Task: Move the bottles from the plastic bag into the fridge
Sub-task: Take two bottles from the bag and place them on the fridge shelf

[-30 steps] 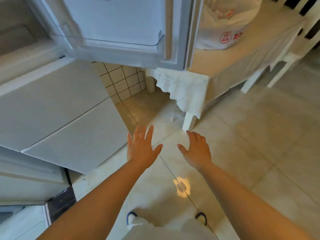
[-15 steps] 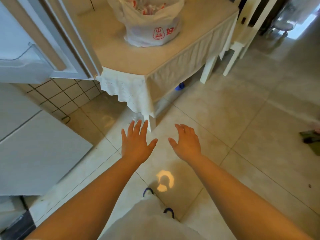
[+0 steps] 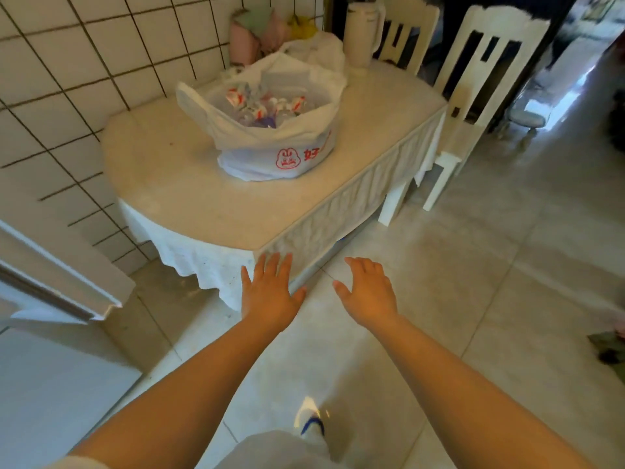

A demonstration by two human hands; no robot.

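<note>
Fingers (image 3: 280, 265) of left hand (image 3: 269, 292) straight and spread, holding nothing, tips over near corner of bench (image 3: 203, 198). Fingers of right hand (image 3: 368, 292) relaxed, slightly bent, also released, above floor (image 3: 473, 265) just beside that corner. Plastic bag (image 3: 270, 130) standing open in middle of bench, well apart from both hands, bottles (image 3: 267, 108) with red and white labels inside (exact number not clear). Behind bag, against tiled wall (image 3: 67, 79): pink and green cloth items (image 3: 257, 32), another white bag (image 3: 314, 49), tall cream jug (image 3: 363, 28). Two white chairs (image 3: 480, 79) at far side of bench. Edge of open fridge door (image 3: 61, 282) at left, fridge front (image 3: 50, 384) below it. Nothing between hands and bag except bare bench top.
</note>
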